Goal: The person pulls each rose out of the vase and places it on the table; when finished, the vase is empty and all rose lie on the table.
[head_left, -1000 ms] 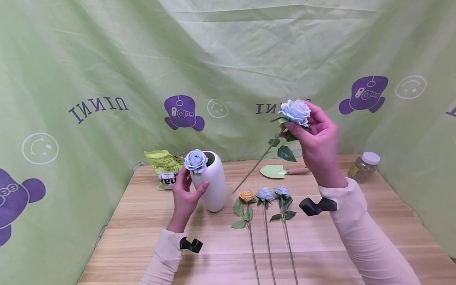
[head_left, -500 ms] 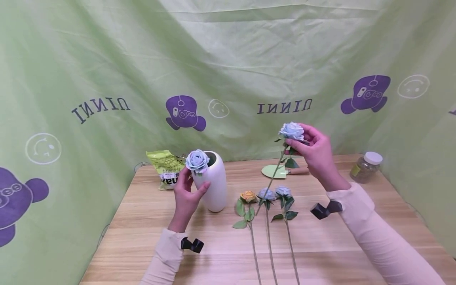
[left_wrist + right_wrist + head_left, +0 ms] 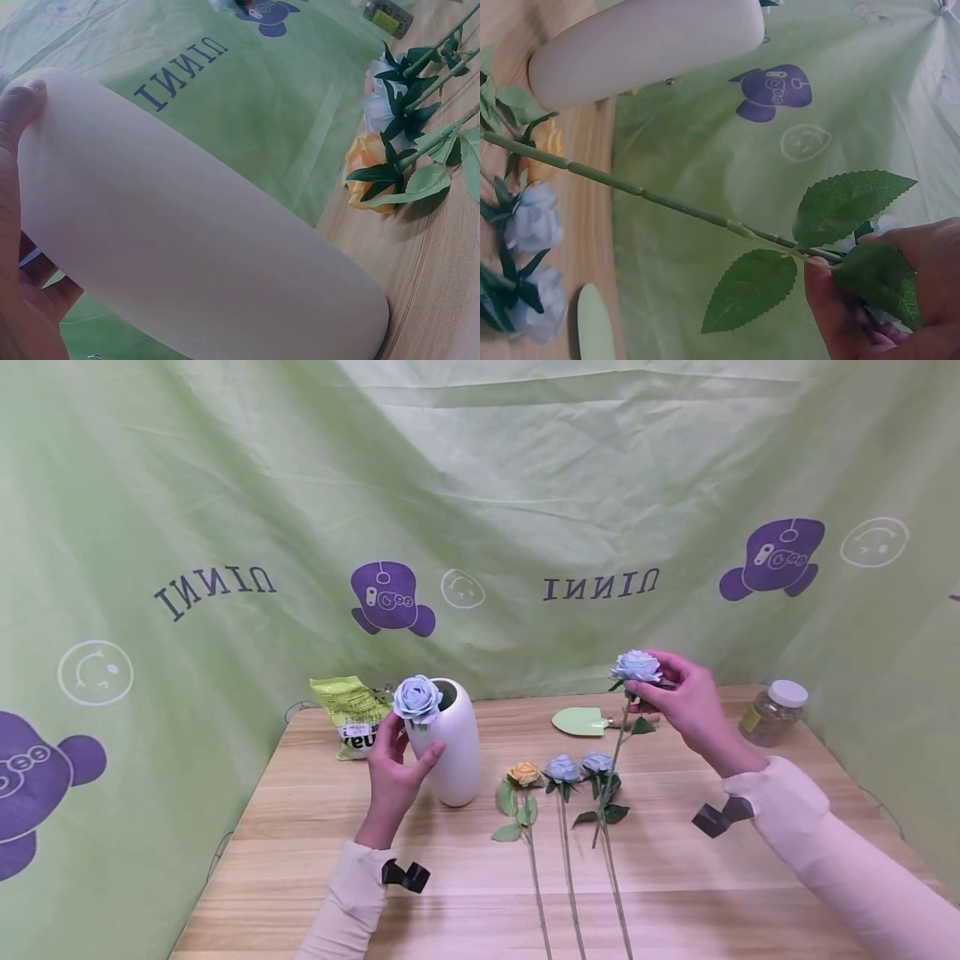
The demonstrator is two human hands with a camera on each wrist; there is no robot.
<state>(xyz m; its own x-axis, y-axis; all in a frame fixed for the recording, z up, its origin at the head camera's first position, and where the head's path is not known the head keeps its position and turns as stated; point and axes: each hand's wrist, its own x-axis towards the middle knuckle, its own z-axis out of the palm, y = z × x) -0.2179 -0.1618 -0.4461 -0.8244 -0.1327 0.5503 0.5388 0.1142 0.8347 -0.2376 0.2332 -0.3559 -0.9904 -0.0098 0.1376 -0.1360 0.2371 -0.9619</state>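
My left hand (image 3: 393,781) grips the upper side of a white vase (image 3: 456,752), thumb in front and fingers behind its left side. Out of the vase's mouth leans a pale blue rose (image 3: 417,698), its bloom over the rim on the left. My right hand (image 3: 692,708) pinches another pale blue rose (image 3: 636,666) just under its bloom, to the right of the vase. The right wrist view shows this rose's long green stem (image 3: 656,199) and serrated leaves. In the head view its stem end overlaps the rightmost of the flowers lying on the table.
On the wooden table (image 3: 300,860) lie an orange rose (image 3: 523,772) and two blue roses (image 3: 562,768), stems toward me. Behind them is a green trowel (image 3: 579,722). A green bag (image 3: 351,718) stands left of the vase, a lidded jar (image 3: 772,714) at the back right.
My right hand has lowered the held rose and shifted it right, and its stem now hangs more upright. The left hand and vase stay nearly in place.
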